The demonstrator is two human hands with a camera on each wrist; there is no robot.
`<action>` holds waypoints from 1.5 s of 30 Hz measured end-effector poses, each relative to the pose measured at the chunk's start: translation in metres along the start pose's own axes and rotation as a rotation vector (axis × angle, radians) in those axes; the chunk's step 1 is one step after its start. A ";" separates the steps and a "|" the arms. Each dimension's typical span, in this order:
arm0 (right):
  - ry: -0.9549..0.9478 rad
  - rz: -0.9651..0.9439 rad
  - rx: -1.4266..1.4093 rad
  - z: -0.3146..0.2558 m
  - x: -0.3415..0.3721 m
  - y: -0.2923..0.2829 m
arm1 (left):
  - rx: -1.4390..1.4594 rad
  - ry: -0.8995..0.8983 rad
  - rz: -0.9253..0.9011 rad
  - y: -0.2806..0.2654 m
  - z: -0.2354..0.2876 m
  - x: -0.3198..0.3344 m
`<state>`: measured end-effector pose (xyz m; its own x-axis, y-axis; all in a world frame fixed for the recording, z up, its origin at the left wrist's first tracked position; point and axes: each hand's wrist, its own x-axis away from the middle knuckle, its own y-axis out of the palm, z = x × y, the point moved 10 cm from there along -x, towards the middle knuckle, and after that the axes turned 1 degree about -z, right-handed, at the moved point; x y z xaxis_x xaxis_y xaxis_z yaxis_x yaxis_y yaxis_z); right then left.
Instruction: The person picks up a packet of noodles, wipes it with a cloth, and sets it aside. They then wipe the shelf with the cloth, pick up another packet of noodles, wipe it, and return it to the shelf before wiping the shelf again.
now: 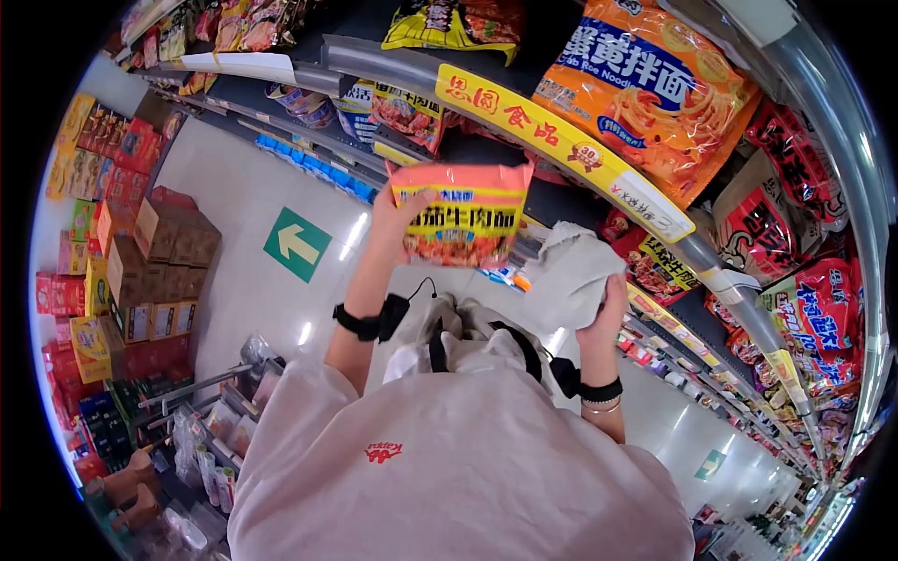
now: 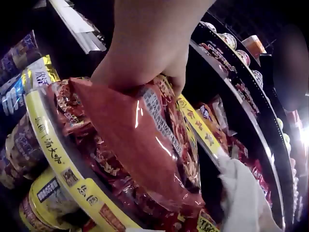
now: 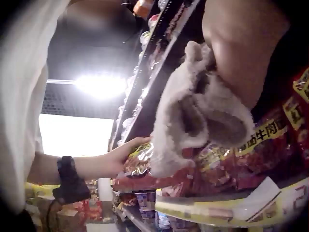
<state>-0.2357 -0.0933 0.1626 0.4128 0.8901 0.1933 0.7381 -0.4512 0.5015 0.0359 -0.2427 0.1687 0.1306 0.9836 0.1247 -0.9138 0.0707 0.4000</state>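
1. Along a store aisle, we see tall shelving [image 1: 374, 70] stocked with bagged noodles, too many for us to count; the dark round border of the head view cuts it off.
2. Pale floor [image 1: 253, 178] lies below, with two green arrow signs [image 1: 297, 245] on it; the farther one is small and hard to make out.
3. One white shirt [image 1: 449, 458] with a red logo fills the lower middle.
4. One big orange bag [image 1: 645, 93] sits on the shelving at upper right, above one yellow strip [image 1: 505, 117] with red characters.
5. One noodle pack [image 1: 463, 224] is held up in front of the shelving, near similar packs; the hand covers part of its print.
6. One white cloth [image 1: 569, 271] is bunched up beside the pack, apart from it in the head view.
7. Two hands are at work. The left hand [image 1: 400, 217] grips the pack by one side, thumb across the front; we find its other fingers mostly hidden behind. The right hand [image 1: 603, 307] holds the cloth, its fingers curled at the edge and largely covered by folds.
8. We count two black wristbands [image 1: 365, 323], one per arm.
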 end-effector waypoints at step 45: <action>-0.926 -0.375 1.247 -0.003 0.052 0.144 | 0.047 0.002 0.166 0.002 -0.001 0.096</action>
<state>-0.1102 -0.1115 0.2476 -0.0603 0.8229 -0.5649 0.6303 -0.4074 -0.6608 0.0467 -0.1480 0.1805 -0.0211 0.9814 0.1910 -0.9038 -0.1004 0.4160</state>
